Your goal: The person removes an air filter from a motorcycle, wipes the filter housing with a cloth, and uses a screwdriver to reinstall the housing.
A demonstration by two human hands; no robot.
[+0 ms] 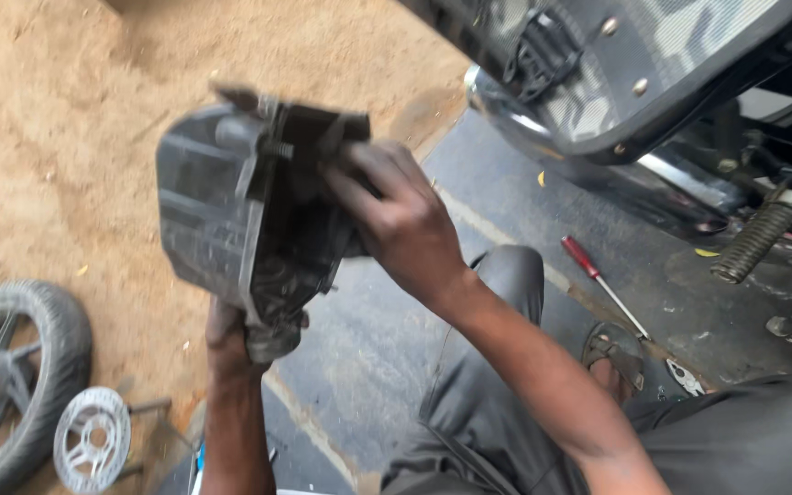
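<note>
head view | left hand (231, 344) closed around the bottom of a black plastic housing (231, 215), carrying its weight | right hand (401, 225) at 3 o'clock, fingers curled on its top edge to steady it | wheel (11, 376) at 8 o'clock, screwdriver (598, 280) at 4 o'clock

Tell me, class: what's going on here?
A person crouches beside a motorbike, holding a grimy black plastic housing up in both hands. The left hand grips its bottom; the right hand grips its upper side. A red-handled screwdriver lies on the ground, with a wheel and brake disc on the sand.
</note>
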